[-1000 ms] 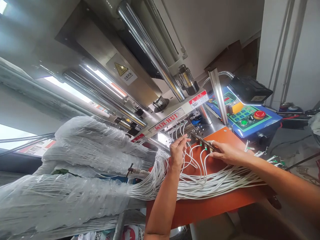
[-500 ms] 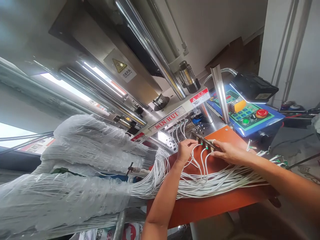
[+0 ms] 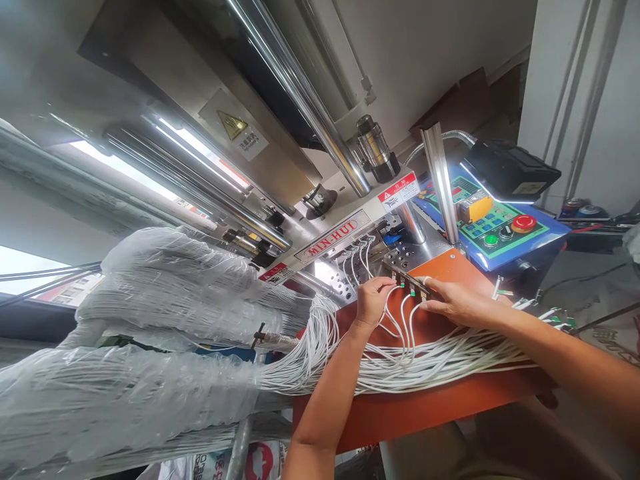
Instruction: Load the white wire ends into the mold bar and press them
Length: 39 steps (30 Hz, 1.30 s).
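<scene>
A dark metal bar [image 3: 411, 283] lies at the edge of the orange board [image 3: 380, 417], and several white cables with small green-and-metal ends are set along it. My right hand [image 3: 454, 303] pinches the bar's right end between thumb and fingers. At the bar's left part, my left hand [image 3: 373, 300] has its fingertips pressed together at a cable end; what exactly they hold is too small to make out. A thick bundle of white cables [image 3: 430, 367] runs across the board beneath both forearms. More white cables [image 3: 356, 267] enter the press under its front plate.
The press plate [image 3: 333, 241] stands above and beyond my hands, between shiny columns. A blue control box [image 3: 550, 233] with red and green buttons is at the right, under a black lamp [image 3: 515, 172]. Plastic-wrapped cable bundles [image 3: 165, 393] fill the left.
The camera view has shifted slightly. Both hands stay at the bar in nearly the same pose.
</scene>
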Each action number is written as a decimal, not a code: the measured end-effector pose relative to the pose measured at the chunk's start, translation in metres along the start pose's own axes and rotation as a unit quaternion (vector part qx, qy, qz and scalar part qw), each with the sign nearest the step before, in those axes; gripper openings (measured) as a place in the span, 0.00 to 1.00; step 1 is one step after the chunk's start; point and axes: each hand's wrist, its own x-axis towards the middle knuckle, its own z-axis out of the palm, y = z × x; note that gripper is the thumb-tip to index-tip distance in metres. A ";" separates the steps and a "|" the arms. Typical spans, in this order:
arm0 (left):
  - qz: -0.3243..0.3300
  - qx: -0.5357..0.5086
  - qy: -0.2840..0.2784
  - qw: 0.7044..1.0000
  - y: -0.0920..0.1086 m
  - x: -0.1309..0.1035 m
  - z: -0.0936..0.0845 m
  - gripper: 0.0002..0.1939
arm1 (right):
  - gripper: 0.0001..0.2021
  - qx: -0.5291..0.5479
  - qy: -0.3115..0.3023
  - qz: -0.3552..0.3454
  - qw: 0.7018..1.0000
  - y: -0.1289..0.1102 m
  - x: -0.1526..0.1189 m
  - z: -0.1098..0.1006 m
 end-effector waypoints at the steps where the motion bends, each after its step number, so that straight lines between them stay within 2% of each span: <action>1: -0.001 0.001 0.001 1.000 0.000 0.000 0.000 0.05 | 0.21 -0.004 0.000 -0.001 1.000 0.000 0.000 0.000; 8: -0.032 -0.018 0.022 0.999 0.003 -0.003 0.005 0.05 | 0.24 -0.061 0.019 -0.024 0.998 0.003 -0.001 0.005; 11: -0.021 -0.015 0.029 0.999 0.000 -0.005 0.007 0.06 | 0.23 -0.086 0.032 -0.017 0.996 0.003 -0.002 0.007; 16: -0.003 -0.007 0.023 1.000 -0.009 -0.006 0.010 0.05 | 0.19 -0.103 0.020 -0.003 0.994 0.000 -0.001 0.008; 20: 0.002 -0.012 0.025 1.000 -0.009 -0.007 0.009 0.04 | 0.20 -0.173 0.022 -0.013 0.985 -0.004 -0.005 0.008; 22: 0.018 0.008 0.015 1.000 -0.005 -0.007 0.009 0.03 | 0.23 -0.248 0.028 0.006 0.968 -0.008 -0.007 0.009; 24: 0.029 0.031 0.001 0.999 0.000 -0.006 0.009 0.03 | 0.25 -0.339 0.022 0.042 0.940 -0.015 -0.009 0.011; 26: 0.021 0.042 -0.016 0.999 0.003 -0.003 0.009 0.04 | 0.23 -0.411 0.002 0.064 0.909 -0.023 -0.009 0.013; 30: 0.006 0.050 -0.085 0.995 0.002 0.008 0.007 0.05 | 0.18 -0.485 -0.028 0.053 0.872 -0.038 -0.006 0.015; 34: 0.056 0.052 -0.137 0.988 0.002 0.013 0.001 0.11 | 0.19 -0.531 -0.045 0.068 0.844 -0.045 -0.003 0.008; 36: 0.066 0.040 -0.103 0.992 0.003 0.013 -0.005 0.09 | 0.21 -0.539 -0.033 0.086 0.837 -0.050 0.005 0.000; 37: 0.056 0.034 -0.061 0.996 0.003 0.013 -0.010 0.05 | 0.22 -0.539 -0.013 0.087 0.838 -0.053 0.012 -0.003; 38: 0.033 0.026 0.000 0.999 0.002 0.013 -0.016 0.01 | 0.22 -0.533 0.011 0.073 0.843 -0.056 0.023 -0.005; 39: -0.003 0.014 0.072 0.997 -0.001 0.013 -0.024 0.02 | 0.22 -0.522 0.036 0.044 0.851 -0.059 0.037 -0.006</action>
